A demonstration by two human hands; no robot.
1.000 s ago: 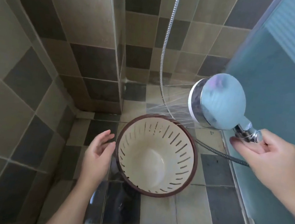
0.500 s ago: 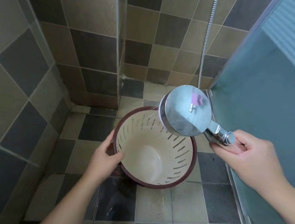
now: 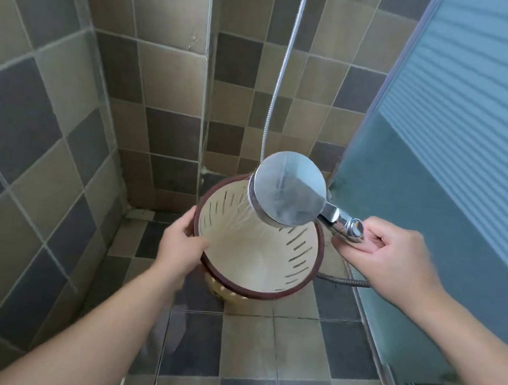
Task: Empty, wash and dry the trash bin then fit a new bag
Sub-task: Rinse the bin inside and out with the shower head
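Note:
A cream trash bin point(image 3: 252, 255) with slotted walls and a dark red rim stands tilted on the tiled shower floor, its mouth facing up at me. My left hand point(image 3: 181, 247) grips the rim on its left side, thumb inside. My right hand point(image 3: 387, 258) holds the chrome handle of a round shower head point(image 3: 287, 193), which hangs over the bin's far right edge. Water sprays from it down into the bin. The bin holds no bag.
Tiled walls close in on the left and back, meeting at a corner behind the bin. A frosted glass door point(image 3: 456, 183) stands on the right with its metal track at floor level. The metal shower hose point(image 3: 284, 69) hangs down the back wall and loops behind the bin.
My left hand went from beside the bin to gripping its rim, and the bin is now lifted and tilted. The shower head swung from spraying sideways to spraying into the bin.

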